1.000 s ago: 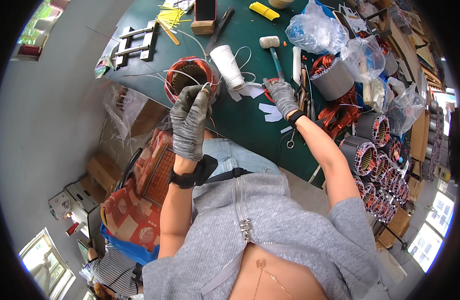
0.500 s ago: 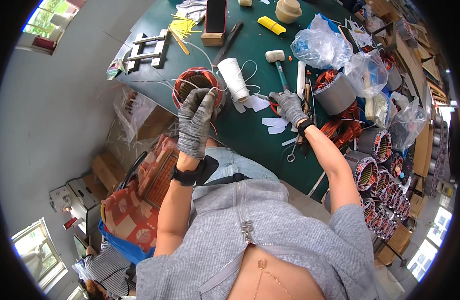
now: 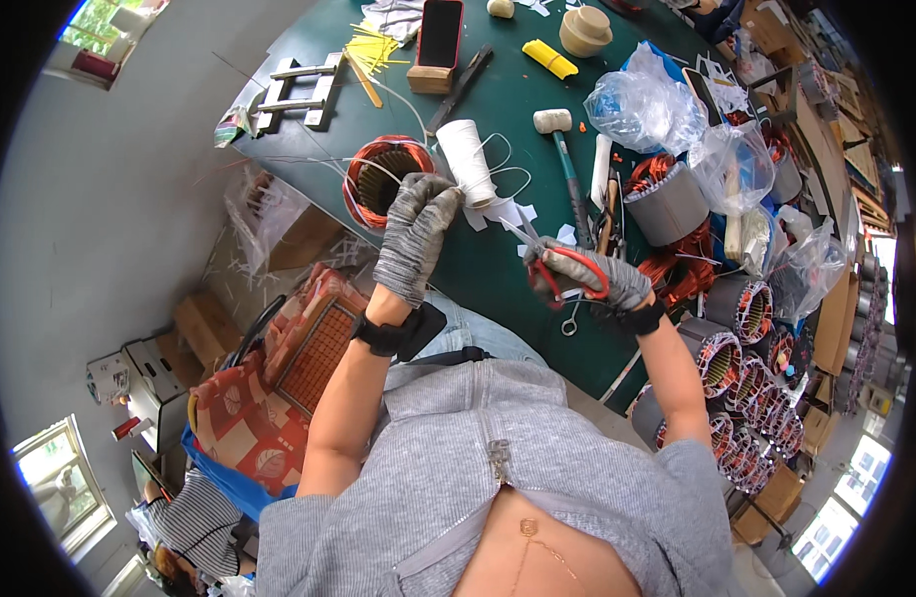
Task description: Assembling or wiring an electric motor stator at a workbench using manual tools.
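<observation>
Near the left edge of the green table (image 3: 503, 284), a copper-ringed stator (image 3: 375, 183) has its slotted bore turned up to view. White cord (image 3: 376, 163) crosses that bore toward the left hand (image 3: 416, 237), gloved in grey and held at the ring's near right side; its thumb and fingers are pinched together on the cord, though the exact grip point is too small to make out. Beside those fingertips is a white cord cone (image 3: 465, 159) with loose loops trailing from it. The right hand (image 3: 617, 284), gloved alike, grasps red-handled scissors (image 3: 583, 261); how each finger sits in the handles I cannot tell. The blades are parted and point toward the left hand, apart from it, near white paper pieces (image 3: 501, 210).

Beyond the scissors lies a mallet (image 3: 567, 169) with a pale head and green handle, then a grey-cased core (image 3: 667, 204) with copper coils. Farther back are a dark flat bar (image 3: 463, 90), a phone (image 3: 440, 35) against a wooden block (image 3: 430, 80), thin yellow strips (image 3: 371, 47) and a metal frame (image 3: 301, 92). Clear plastic bags (image 3: 647, 104) lie to the right, and a patterned red chair (image 3: 249, 418) stands at the person's left
</observation>
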